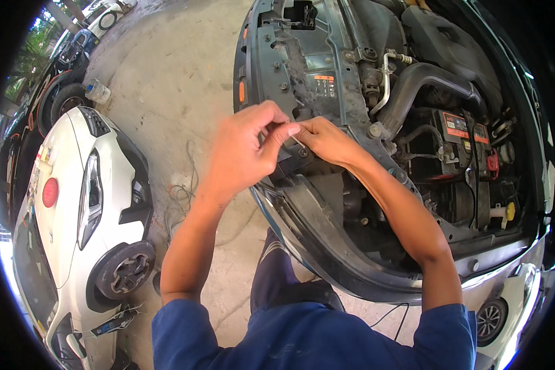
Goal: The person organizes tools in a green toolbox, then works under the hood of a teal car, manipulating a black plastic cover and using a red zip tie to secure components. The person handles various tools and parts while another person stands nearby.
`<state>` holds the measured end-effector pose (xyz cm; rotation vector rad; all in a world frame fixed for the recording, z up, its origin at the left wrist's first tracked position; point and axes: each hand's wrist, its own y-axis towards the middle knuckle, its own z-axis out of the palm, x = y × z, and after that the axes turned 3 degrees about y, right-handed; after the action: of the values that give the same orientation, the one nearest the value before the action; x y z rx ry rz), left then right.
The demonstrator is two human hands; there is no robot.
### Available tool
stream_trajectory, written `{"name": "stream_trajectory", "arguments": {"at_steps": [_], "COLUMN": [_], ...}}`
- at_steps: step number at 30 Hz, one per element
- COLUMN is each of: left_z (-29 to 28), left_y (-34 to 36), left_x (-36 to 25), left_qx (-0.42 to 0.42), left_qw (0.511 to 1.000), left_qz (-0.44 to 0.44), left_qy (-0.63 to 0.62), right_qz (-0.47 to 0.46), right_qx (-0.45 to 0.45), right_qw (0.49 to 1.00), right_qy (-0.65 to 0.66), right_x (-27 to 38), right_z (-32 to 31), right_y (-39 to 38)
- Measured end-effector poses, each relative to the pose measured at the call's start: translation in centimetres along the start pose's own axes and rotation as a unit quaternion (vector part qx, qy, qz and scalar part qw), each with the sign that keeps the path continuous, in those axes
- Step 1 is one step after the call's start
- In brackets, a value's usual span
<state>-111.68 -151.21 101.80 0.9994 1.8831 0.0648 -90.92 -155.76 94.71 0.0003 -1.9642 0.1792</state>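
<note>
Both my hands meet over the front edge of a dark car's open engine bay. My left hand [243, 148] is closed, its thumb and fingers pinched together and slightly smeared by motion. Against its thumb tip, the closed fingers of my right hand [328, 140] come in from the engine side. A thin, pale, wire-like piece [298, 142] shows just below the fingertips; its kind is too small to tell, and the fingers hide its upper part. Beneath the hands lies the black front panel [277, 68] with several bolts and clips.
In the bay are a battery [457, 140], a thick black air duct [422, 79] and a yellow-capped filler [507, 211]. A white car [68, 179] without its front bumper stands at left, a red round object [50, 192] on its hood. Cables [182, 194] lie on the concrete floor.
</note>
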Motion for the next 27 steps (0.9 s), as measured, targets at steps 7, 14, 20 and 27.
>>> {"name": "stream_trajectory", "arguments": {"at_steps": [7,14,20,27], "left_z": [1.5,2.2,1.8,2.1], "left_y": [-0.5,-1.2,-0.9,0.0], "left_x": [-0.2,0.6,-0.3,-1.0], "left_qx": [-0.016,-0.03,0.003,0.061], "left_qw": [0.998,0.999,0.992,0.95], "left_qz": [0.017,-0.009,0.005,0.224], "left_qy": [0.053,0.024,0.126,0.21], "right_qz": [-0.064,-0.054,-0.113,-0.118], "right_qx": [-0.017,-0.011,-0.025,0.01], "right_qw": [0.998,0.998,0.993,0.993], "right_qy": [-0.002,-0.002,0.004,-0.007], "right_x": [-1.1,-1.2,-1.6,-3.1], "right_z": [0.2,0.2,0.3,0.2], "right_y": [0.2,0.4,0.3,1.2]}}
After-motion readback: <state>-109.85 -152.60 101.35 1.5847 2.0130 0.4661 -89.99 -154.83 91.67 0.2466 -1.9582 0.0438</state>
